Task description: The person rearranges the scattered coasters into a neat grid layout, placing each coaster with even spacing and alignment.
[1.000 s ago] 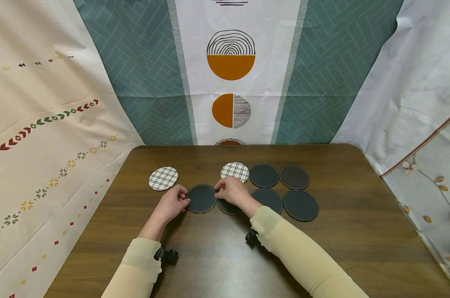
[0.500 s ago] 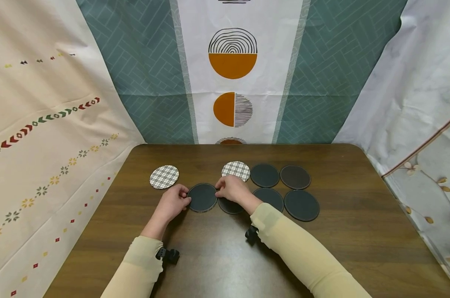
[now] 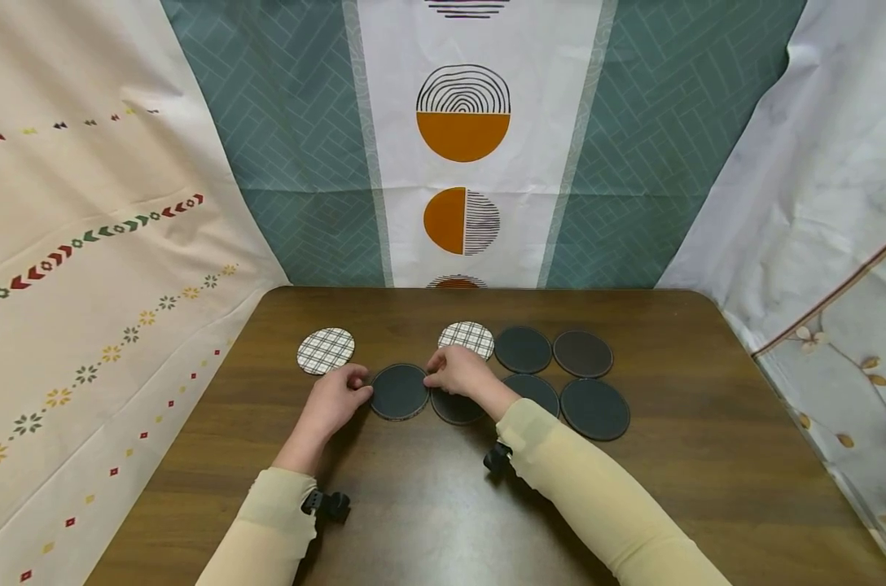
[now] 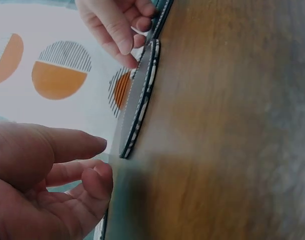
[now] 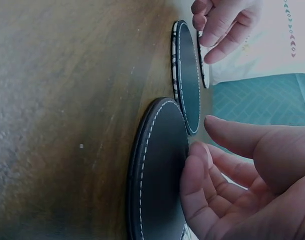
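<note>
A black round coaster with a stitched rim (image 3: 399, 392) lies flat on the table between my hands. At its left edge is my left hand (image 3: 335, 399); in the left wrist view the thumb and loosely bent fingers stand just apart from it, holding nothing. My right hand (image 3: 459, 374) hovers at its right edge, partly covering a second black coaster (image 3: 453, 408). In the right wrist view, that second coaster (image 5: 162, 170) lies by the right fingertips, while the thumb is apart from the fingers. Whether the right fingertips touch a coaster I cannot tell.
One plaid coaster (image 3: 326, 351) lies at the left, another plaid one (image 3: 467, 338) behind my right hand. To the right are more dark coasters: one at the back (image 3: 524, 350), a brownish one (image 3: 583, 354), and two nearer. The wooden table (image 3: 414, 505) meets hanging cloths behind.
My left thumb and fingers have drawn back slightly from the coaster's left edge. The right hand and the coasters have stayed almost in place; the head view has shifted a little.
</note>
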Demonstrator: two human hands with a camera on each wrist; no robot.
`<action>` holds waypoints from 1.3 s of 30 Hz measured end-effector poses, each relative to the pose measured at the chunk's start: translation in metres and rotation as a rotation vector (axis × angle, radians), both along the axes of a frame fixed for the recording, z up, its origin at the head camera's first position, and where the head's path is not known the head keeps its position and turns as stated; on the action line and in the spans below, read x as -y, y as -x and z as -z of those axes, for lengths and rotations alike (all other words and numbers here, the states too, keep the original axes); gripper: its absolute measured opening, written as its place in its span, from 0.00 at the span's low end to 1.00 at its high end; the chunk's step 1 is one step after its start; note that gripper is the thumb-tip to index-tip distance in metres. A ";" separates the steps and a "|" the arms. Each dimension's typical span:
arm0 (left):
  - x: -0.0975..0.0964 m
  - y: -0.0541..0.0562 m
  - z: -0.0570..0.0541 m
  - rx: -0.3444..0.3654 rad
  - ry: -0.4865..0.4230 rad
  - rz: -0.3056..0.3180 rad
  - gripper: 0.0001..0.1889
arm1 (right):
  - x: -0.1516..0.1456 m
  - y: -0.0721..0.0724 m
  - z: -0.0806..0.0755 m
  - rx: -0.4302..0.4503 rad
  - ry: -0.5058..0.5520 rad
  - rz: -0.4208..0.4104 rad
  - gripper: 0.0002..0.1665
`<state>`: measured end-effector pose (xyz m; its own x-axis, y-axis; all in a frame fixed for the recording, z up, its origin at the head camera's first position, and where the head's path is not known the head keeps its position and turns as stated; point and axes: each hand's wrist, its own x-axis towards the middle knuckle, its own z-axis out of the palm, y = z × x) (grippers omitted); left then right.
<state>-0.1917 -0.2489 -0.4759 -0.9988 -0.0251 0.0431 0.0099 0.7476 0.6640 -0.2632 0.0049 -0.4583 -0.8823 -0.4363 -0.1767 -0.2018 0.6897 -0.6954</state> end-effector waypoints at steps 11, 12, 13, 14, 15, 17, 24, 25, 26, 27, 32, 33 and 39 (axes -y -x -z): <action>0.062 0.044 0.072 -0.138 0.054 -0.026 0.18 | 0.007 0.002 -0.005 -0.080 -0.002 0.004 0.20; 0.069 0.050 0.081 -0.144 0.063 -0.035 0.19 | 0.009 0.002 -0.005 -0.083 -0.007 0.005 0.20; 0.075 0.054 0.087 -0.148 0.071 -0.035 0.20 | 0.010 0.002 -0.005 -0.084 -0.012 0.005 0.20; 0.080 0.057 0.092 -0.156 0.074 -0.036 0.20 | 0.012 0.002 -0.005 -0.089 -0.017 0.004 0.21; 0.084 0.059 0.093 -0.165 0.078 -0.039 0.21 | 0.014 0.002 -0.006 -0.095 -0.021 0.002 0.21; 0.086 0.057 0.087 -0.171 0.092 -0.055 0.22 | 0.018 0.003 -0.007 -0.108 -0.022 -0.002 0.22; 0.061 0.021 0.013 -0.133 0.076 -0.099 0.25 | 0.034 0.006 -0.011 -0.158 -0.019 -0.021 0.24; 0.058 0.016 0.004 -0.132 0.084 -0.109 0.25 | 0.036 0.006 -0.011 -0.162 -0.023 -0.024 0.24; 0.058 0.014 -0.001 -0.130 0.087 -0.116 0.26 | 0.038 0.007 -0.012 -0.165 -0.026 -0.026 0.24; 0.057 0.012 -0.005 -0.124 0.090 -0.124 0.26 | 0.040 0.007 -0.012 -0.167 -0.027 -0.027 0.24; 0.060 0.009 -0.016 -0.070 0.105 -0.153 0.27 | 0.049 0.008 -0.013 -0.176 -0.024 -0.024 0.24; 0.061 0.010 -0.017 -0.056 0.100 -0.161 0.28 | 0.051 0.008 -0.014 -0.175 -0.021 -0.022 0.24; 0.096 0.039 0.019 -0.076 0.118 -0.180 0.30 | 0.060 0.012 -0.015 -0.183 -0.035 0.003 0.23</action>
